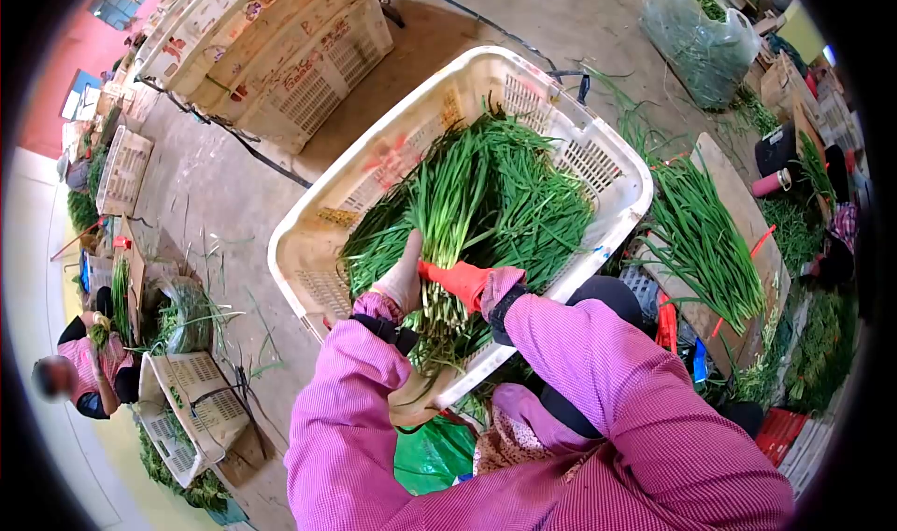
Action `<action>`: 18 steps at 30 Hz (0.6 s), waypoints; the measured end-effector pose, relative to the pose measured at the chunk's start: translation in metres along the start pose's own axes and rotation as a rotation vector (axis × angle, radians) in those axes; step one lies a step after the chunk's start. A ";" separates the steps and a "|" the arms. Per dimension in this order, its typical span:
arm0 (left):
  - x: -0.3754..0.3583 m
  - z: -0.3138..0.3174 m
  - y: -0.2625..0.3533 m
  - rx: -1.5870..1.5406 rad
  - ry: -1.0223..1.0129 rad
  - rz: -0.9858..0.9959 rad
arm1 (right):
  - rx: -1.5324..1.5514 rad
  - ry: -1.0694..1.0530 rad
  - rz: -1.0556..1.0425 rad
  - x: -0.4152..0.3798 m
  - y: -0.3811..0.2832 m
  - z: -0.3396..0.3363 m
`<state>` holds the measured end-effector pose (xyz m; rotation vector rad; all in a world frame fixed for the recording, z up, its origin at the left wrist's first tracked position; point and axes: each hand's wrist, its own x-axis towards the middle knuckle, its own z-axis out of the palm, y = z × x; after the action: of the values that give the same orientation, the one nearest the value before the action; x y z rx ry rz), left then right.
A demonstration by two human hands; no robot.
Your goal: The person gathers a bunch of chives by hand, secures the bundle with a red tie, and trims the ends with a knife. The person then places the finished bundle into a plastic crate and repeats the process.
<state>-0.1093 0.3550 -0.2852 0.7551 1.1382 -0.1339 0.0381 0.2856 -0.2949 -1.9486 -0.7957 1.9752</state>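
Observation:
A bunch of garlic chives lies over the near part of a white plastic crate, its pale stem ends pointing toward me and its leaves away. My left hand, in a pale glove, is closed on the left side of the stems. Wearing a red glove, my right hand grips the same stems from the right. More loose-leaved chives fill the crate beneath and beside the bunch. The fingertips on the far side of the stems are partly hidden.
Stacked white crates stand at the far left. On my right, more chives lie on a board. A clear plastic bag of greens stands at the back right. Another person sits at the left beside a tilted crate.

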 end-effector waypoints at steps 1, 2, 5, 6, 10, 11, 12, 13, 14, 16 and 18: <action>0.001 0.007 0.000 0.004 -0.006 0.005 | 0.001 0.009 -0.001 0.002 0.002 -0.003; -0.003 0.019 -0.002 -0.133 0.011 0.036 | 0.067 -0.018 -0.094 0.008 0.010 -0.003; -0.016 0.034 0.002 -0.379 -0.116 0.073 | 0.065 -0.028 -0.201 0.039 0.031 -0.006; -0.014 0.032 -0.001 -0.314 -0.145 0.075 | 0.041 -0.008 -0.376 0.047 0.041 -0.009; -0.015 0.027 -0.003 -0.243 -0.224 0.116 | 0.221 0.060 -0.257 0.007 0.020 -0.021; -0.015 0.026 -0.005 -0.250 -0.238 0.154 | 0.241 0.085 -0.245 0.012 0.024 -0.022; -0.014 0.026 -0.007 -0.253 -0.238 0.157 | 0.171 0.178 -0.250 0.037 0.034 -0.020; -0.010 0.025 -0.014 -0.329 -0.077 0.182 | 0.167 0.175 -0.250 0.033 0.033 -0.023; -0.005 0.023 -0.023 -0.403 0.088 0.206 | 0.132 0.132 -0.243 0.027 0.032 -0.028; 0.003 0.013 -0.040 -0.232 0.291 0.181 | 0.029 0.073 -0.291 0.027 0.032 -0.031; 0.021 0.002 -0.070 -0.046 0.335 0.058 | -0.053 0.036 -0.296 0.035 0.034 -0.033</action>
<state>-0.1305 0.3071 -0.3355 0.7874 1.4300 0.0710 0.0745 0.2830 -0.3417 -1.7688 -1.0675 1.7569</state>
